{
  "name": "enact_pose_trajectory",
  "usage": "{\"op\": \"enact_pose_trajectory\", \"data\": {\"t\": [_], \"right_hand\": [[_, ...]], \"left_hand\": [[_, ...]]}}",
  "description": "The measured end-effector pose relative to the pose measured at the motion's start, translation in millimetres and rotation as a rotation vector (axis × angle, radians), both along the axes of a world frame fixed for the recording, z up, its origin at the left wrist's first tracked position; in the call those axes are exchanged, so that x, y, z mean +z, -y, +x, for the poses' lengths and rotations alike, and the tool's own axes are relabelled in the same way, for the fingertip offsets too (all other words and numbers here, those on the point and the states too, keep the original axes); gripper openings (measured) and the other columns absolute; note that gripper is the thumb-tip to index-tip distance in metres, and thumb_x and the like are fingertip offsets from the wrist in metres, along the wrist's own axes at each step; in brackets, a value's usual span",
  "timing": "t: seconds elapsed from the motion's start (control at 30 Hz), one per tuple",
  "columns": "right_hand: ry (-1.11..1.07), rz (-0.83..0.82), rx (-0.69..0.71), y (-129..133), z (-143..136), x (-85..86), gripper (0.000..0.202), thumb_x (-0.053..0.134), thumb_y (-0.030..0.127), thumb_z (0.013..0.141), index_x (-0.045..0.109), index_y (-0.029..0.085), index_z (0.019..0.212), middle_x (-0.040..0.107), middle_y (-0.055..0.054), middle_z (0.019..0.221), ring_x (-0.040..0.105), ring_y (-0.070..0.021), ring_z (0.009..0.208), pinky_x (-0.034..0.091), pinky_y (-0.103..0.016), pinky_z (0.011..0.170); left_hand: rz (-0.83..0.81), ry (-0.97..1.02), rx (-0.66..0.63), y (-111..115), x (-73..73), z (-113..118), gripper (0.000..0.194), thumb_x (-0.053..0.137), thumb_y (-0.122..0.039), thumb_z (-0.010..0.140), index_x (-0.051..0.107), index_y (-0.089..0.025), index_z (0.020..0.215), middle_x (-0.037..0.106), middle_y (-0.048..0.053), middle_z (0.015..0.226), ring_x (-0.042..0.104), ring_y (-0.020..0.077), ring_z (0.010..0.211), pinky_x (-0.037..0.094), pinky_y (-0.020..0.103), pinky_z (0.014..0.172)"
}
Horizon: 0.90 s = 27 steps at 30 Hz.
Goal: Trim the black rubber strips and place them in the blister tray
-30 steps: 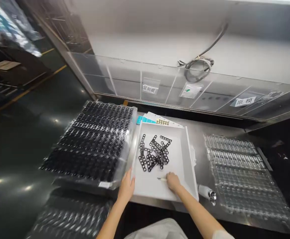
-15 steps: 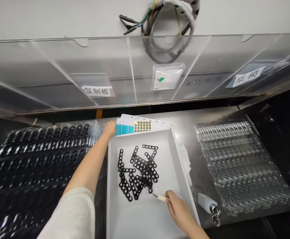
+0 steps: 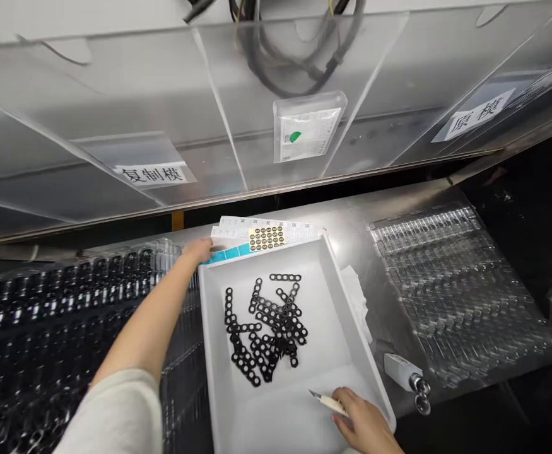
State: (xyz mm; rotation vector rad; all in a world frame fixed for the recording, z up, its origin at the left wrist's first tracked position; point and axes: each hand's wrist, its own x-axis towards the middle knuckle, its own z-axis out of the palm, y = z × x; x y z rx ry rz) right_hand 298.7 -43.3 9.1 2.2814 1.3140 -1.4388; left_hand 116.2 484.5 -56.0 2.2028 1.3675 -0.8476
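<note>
Metal bench top (image 3: pixel 351 221), shiny, below a clear plastic panel (image 3: pixel 152 82). White rectangular tray (image 3: pixel 276 419) on the bench; flat black strips of linked rings (image 3: pixel 280 321) lie jumbled on its floor. Right hand (image 3: pixel 363 422) over the tray's near end — thumb and fingers pinching a slim cream-handled knife (image 3: pixel 327 401), pointed blade toward the strips, apart from them. Left hand (image 3: pixel 199 251) near the tray's far left corner, at the end of a bright-blue sheet (image 3: pixel 231 253) — whether its fingers grip, cannot tell. Yellow sheet of black dots (image 3: pixel 267 238) adjoins the blue one.
</note>
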Motion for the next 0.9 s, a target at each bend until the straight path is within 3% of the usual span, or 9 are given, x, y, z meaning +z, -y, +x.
{"op": "enact_pose_trajectory", "data": {"t": [0.13, 0.23, 0.3, 0.4, 0.5, 0.57, 0.63, 0.77, 0.9], "right_hand": [[-0.007, -0.008, -0.048, 19, -5, -1.4, 0.026, 0.044, 0.026, 0.086, 0.059, 0.024, 0.107, 0.068, -0.007, 0.107, 0.068, -0.0244, 0.091, 0.047, -0.032, 0.075], [0.029, -0.037, -0.089, 31, -4, 2.2, 0.024, 0.043, 0.026, 0.087, 0.059, 0.024, 0.105, 0.069, -0.006, 0.107, 0.068, -0.0245, 0.092, 0.046, -0.031, 0.073], [0.065, -0.019, -0.113, 31, -3, 6.4, 0.022, 0.042, 0.028, 0.089, 0.060, 0.024, 0.101, 0.069, -0.006, 0.104, 0.067, -0.0241, 0.091, 0.045, -0.030, 0.072], [0.083, 0.102, -0.178, 17, -4, 14.9, 0.022, 0.039, 0.031, 0.092, 0.059, 0.024, 0.097, 0.068, -0.006, 0.098, 0.066, -0.0235, 0.088, 0.044, -0.031, 0.074], [-0.021, 0.304, -0.252, -4, -13, 29.2, 0.022, 0.041, 0.035, 0.094, 0.058, 0.021, 0.092, 0.066, -0.005, 0.088, 0.062, -0.0219, 0.081, 0.045, -0.031, 0.073], [-0.156, 0.449, -0.310, -16, -23, 43.6, 0.024, 0.045, 0.040, 0.094, 0.058, 0.020, 0.089, 0.061, -0.004, 0.080, 0.059, -0.0192, 0.073, 0.045, -0.029, 0.067], [-0.314, 0.608, -0.371, -24, -37, 60.7, 0.025, 0.051, 0.044, 0.093, 0.058, 0.020, 0.093, 0.060, -0.005, 0.083, 0.058, -0.0174, 0.071, 0.045, -0.026, 0.060], [-0.488, 0.978, -0.326, -26, -61, 87.9, 0.047, 0.066, 0.052, 0.083, 0.056, 0.023, 0.119, 0.057, -0.013, 0.118, 0.062, -0.0226, 0.095, 0.046, -0.024, 0.055], [-0.382, 1.203, -0.171, -11, -72, 80.8, 0.068, 0.077, 0.044, 0.077, 0.046, 0.027, 0.135, 0.057, -0.014, 0.126, 0.060, -0.0222, 0.092, 0.048, -0.028, 0.062]], "left_hand": [[0.004, -0.038, 0.002, 5, 7.3, 9, 0.031, 0.064, -0.040, 0.088, 0.066, -0.013, 0.103, 0.068, 0.011, 0.112, 0.063, 0.0242, 0.105, 0.046, 0.044, 0.095], [0.082, 0.045, -0.019, 3, 39.7, 12, 0.023, 0.062, -0.035, 0.085, 0.067, -0.015, 0.096, 0.069, 0.016, 0.111, 0.062, 0.0312, 0.108, 0.044, 0.041, 0.091], [0.179, 0.124, -0.036, 6, 83.9, 6, 0.025, 0.054, -0.035, 0.088, 0.065, -0.016, 0.098, 0.069, 0.019, 0.109, 0.061, 0.0345, 0.110, 0.042, 0.040, 0.090], [0.366, 0.427, -0.010, 41, 172.2, -13, 0.028, 0.048, -0.041, 0.090, 0.060, -0.018, 0.098, 0.070, 0.012, 0.086, 0.064, 0.0290, 0.088, 0.043, 0.036, 0.080], [0.208, 0.969, 0.306, 117, 245.1, -39, 0.023, 0.056, -0.044, 0.086, 0.054, -0.021, 0.086, 0.052, -0.002, 0.057, 0.048, 0.0152, 0.052, 0.037, 0.024, 0.055], [0.011, 1.251, 0.560, 179, 266.1, -54, 0.028, 0.061, -0.048, 0.084, 0.051, -0.022, 0.082, 0.046, -0.004, 0.055, 0.041, 0.0115, 0.047, 0.033, 0.021, 0.047], [-0.171, 1.433, 0.808, 237, 265.4, -65, 0.033, 0.068, -0.050, 0.080, 0.051, -0.022, 0.081, 0.049, -0.004, 0.058, 0.043, 0.0103, 0.048, 0.036, 0.019, 0.045], [-0.495, 1.533, 1.257, 332, 231.9, -74, 0.037, 0.077, -0.049, 0.073, 0.058, -0.019, 0.084, 0.058, -0.002, 0.069, 0.052, 0.0087, 0.055, 0.045, 0.017, 0.051], [-0.651, 1.560, 1.495, 400, 190.8, -75, 0.036, 0.076, -0.048, 0.075, 0.064, -0.020, 0.092, 0.065, -0.001, 0.076, 0.059, 0.0092, 0.060, 0.051, 0.017, 0.056]]}}
